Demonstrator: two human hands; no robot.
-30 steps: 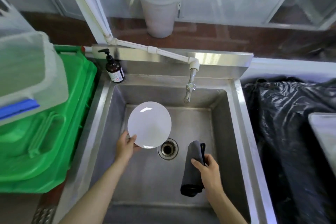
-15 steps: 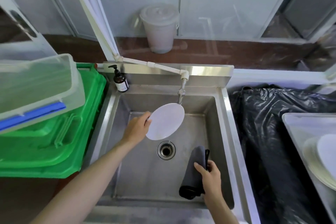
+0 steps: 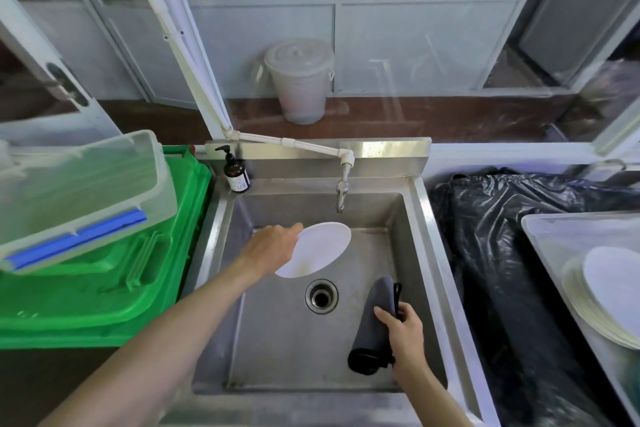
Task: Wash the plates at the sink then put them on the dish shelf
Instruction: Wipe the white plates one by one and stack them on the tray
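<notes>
left hand (image 3: 273,248) grips plate (image 3: 317,248), now raised toward tap (image 3: 341,196) at 12 o'clock: rinse likely next. right hand (image 3: 403,333) clutches grey cloth (image 3: 375,322).

The left hand (image 3: 273,248) has lifted and tilted the plate (image 3: 317,250) up beneath the tap (image 3: 341,196).
</notes>
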